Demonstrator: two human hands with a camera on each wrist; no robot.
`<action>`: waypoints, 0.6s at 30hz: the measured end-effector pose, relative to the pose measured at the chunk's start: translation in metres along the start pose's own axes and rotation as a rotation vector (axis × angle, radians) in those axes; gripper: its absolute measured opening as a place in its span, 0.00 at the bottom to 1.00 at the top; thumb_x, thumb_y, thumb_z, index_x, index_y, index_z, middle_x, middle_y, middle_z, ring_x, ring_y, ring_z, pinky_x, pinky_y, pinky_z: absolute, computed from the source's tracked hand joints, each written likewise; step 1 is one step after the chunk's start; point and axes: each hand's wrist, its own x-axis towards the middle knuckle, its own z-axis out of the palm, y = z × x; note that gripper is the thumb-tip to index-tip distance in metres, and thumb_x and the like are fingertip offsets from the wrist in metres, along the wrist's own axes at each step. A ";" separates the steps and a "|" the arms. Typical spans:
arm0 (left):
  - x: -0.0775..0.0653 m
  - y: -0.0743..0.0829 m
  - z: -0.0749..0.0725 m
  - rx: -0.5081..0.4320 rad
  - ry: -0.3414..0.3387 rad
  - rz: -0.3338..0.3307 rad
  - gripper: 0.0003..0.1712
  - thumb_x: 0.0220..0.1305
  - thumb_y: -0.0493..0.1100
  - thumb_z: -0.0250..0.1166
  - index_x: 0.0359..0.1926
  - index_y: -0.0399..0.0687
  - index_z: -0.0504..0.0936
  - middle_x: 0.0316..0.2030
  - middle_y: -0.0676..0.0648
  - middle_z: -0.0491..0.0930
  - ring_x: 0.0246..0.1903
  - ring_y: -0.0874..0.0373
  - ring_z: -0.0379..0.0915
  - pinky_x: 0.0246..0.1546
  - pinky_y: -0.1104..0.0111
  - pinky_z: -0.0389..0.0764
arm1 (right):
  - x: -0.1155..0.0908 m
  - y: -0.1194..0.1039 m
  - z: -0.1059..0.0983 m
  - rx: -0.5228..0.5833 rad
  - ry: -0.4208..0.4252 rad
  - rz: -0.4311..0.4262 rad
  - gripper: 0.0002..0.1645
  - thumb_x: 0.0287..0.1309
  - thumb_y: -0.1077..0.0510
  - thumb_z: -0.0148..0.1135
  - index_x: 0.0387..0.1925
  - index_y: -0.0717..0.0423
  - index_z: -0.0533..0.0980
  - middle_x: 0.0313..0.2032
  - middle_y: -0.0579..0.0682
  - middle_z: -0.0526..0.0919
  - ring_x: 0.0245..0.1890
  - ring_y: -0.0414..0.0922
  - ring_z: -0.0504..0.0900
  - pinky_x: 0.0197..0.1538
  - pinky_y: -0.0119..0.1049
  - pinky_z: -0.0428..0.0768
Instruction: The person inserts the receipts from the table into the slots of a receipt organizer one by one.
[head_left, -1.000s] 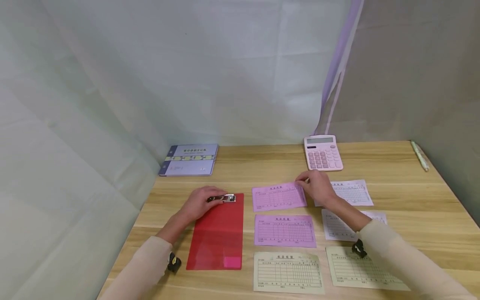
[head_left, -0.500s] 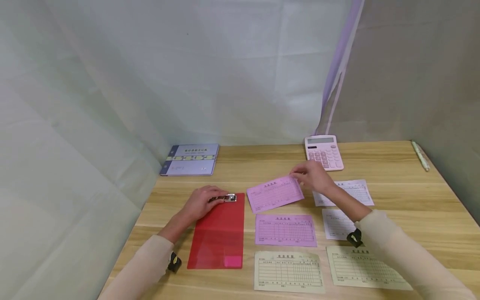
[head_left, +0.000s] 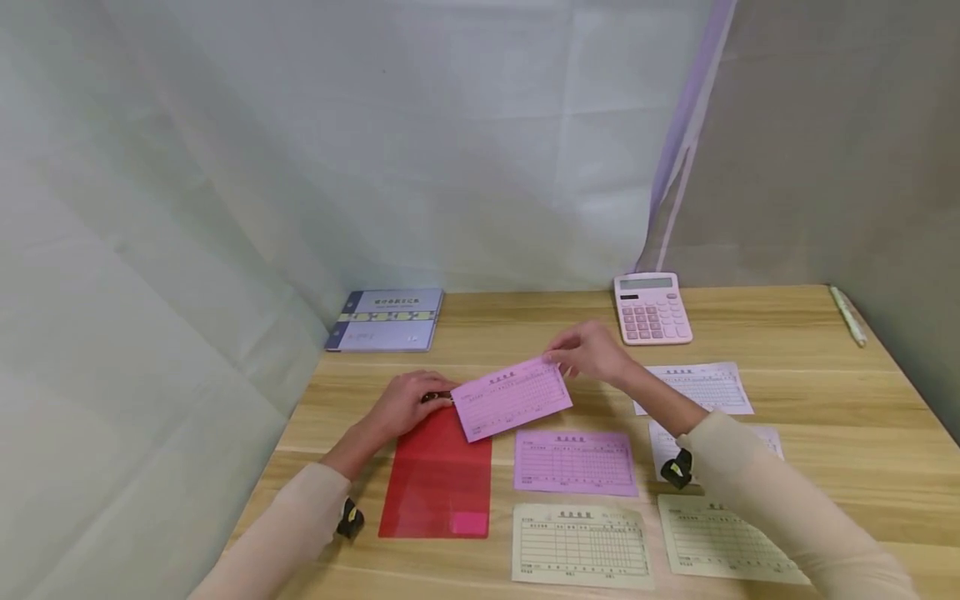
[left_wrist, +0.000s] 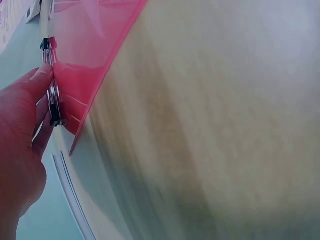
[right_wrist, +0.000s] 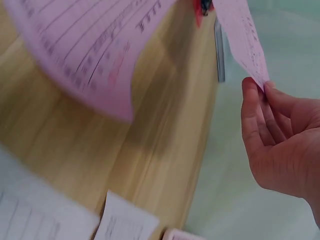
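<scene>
On the left of the table lies a red clipboard point(head_left: 437, 483) with a metal clip point(left_wrist: 54, 92) at its top edge. My left hand point(head_left: 408, 404) pinches that clip between thumb and fingers. A pink printed slip point(head_left: 512, 400) hangs tilted from my right hand point(head_left: 588, 352), which pinches it at its upper right corner. The slip's left end overlaps the top right part of the clipboard in the head view and covers part of the clip. Just below the held slip, a second pink slip point(head_left: 574, 463) lies flat beside the clipboard.
Two pale yellow slips point(head_left: 581, 550) lie at the front, and two white slips point(head_left: 697, 387) lie under my right forearm. At the back stand a pink calculator point(head_left: 652, 310) and a blue-grey notebook point(head_left: 388, 321). A pen point(head_left: 847, 315) rests near the right edge.
My right hand has lifted the upper pink slip off the table and carried it left to the clipboard's top. My left hand stays at the clip.
</scene>
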 end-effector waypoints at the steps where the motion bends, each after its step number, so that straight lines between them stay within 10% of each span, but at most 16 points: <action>1: 0.000 0.000 -0.001 -0.003 -0.009 -0.008 0.18 0.69 0.42 0.74 0.59 0.56 0.90 0.52 0.52 0.88 0.54 0.53 0.84 0.59 0.53 0.81 | 0.001 -0.001 0.004 0.021 -0.008 0.014 0.07 0.67 0.66 0.72 0.41 0.69 0.88 0.32 0.58 0.91 0.31 0.62 0.89 0.34 0.52 0.87; 18: 0.007 -0.003 -0.006 -0.046 -0.076 -0.022 0.19 0.67 0.44 0.77 0.58 0.56 0.90 0.48 0.55 0.89 0.46 0.60 0.83 0.51 0.59 0.82 | 0.011 -0.005 0.097 0.153 -0.109 0.213 0.03 0.65 0.69 0.72 0.36 0.68 0.89 0.26 0.57 0.89 0.21 0.45 0.86 0.32 0.43 0.88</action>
